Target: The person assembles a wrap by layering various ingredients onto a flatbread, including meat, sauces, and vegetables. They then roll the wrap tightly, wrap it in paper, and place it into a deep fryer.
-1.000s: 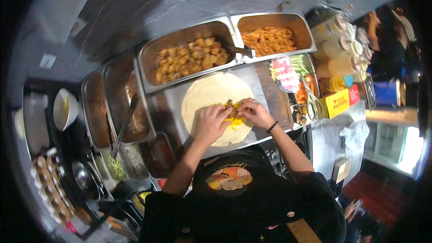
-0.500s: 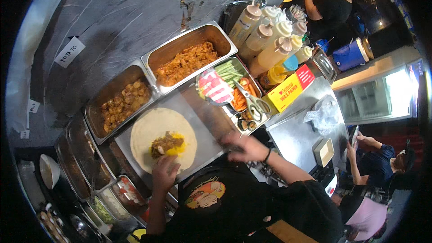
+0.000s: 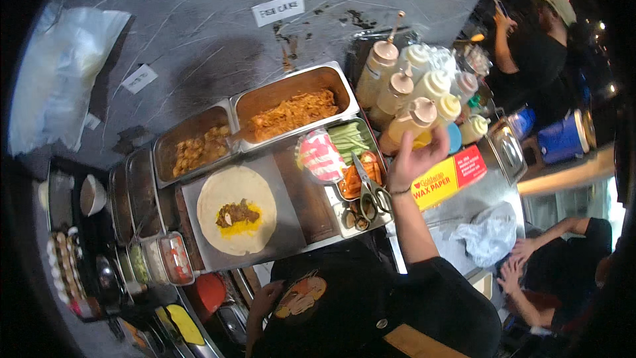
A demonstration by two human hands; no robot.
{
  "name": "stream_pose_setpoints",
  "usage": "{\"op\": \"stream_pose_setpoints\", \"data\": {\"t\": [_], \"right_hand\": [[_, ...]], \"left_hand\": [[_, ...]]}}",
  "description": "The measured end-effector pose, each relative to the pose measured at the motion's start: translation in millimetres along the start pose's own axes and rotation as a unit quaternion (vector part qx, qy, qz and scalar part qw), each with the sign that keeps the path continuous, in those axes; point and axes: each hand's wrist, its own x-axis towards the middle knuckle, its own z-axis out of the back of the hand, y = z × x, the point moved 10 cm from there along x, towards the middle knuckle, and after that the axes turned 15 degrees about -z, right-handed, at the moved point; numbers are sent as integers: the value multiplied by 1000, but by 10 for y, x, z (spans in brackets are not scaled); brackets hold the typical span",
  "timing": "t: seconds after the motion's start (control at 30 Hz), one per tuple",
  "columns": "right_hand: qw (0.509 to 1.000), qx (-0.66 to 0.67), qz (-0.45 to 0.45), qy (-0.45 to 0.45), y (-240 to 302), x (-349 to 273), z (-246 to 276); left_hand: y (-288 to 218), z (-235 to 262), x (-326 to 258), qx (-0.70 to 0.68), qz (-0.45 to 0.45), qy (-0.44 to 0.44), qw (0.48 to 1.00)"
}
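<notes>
Right hand is raised, forearm stretched up and away from the body, fingers spread and loosely curled, palm open, gripping nothing. It sits right in front of the squeeze bottles, nearest the tan-capped bottle at the front of the cluster; can't tell if fingertips touch it. Dark band on the wrist.

Left hand is low, by the near edge of the counter, against the black shirt. Fingers look relaxed and empty, but it's small and dim, so I can't tell the grip for sure.

Flatbread lies flat and unrolled on the steel tray, toward the tray's left side. A dark meat and yellow filling sits in a small heap around its middle. Neither hand touches it; the right hand is well apart from it.

Along the tray's far edge: two steel pans, one with orange shredded filling, one with yellow-brown chunks. At the tray's right edge, a divided pan with cucumber sticks and carrot strips, and scissors lying across its near end, just beside the right wrist. A red-and-white wrapped pack rests at its left. A yellow-and-red box lies on the counter right of the wrist, crumpled plastic bag near it.

Other people stand at the far right corner and lower right.
</notes>
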Motion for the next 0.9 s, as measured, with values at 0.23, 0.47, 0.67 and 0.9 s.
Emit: {"op": "stream_pose_setpoints", "data": {"t": [0.23,0.47,0.67,0.9], "right_hand": [[964,-246,16,103,-637,-251,-926],[892,-239,-379,-62,-1498,195,-908],[959,-276,2,-63,-946,31,-870],[956,-145,159,198,1228,-1521,-1033]], "left_hand": [[383,-2,-579,-70,79,-75,992],[564,104,-772,-139,5,-300,944],[32,756,-269,-75,-130,-309,939],[-1787,1236,196,90,-384,-282,875]]}}
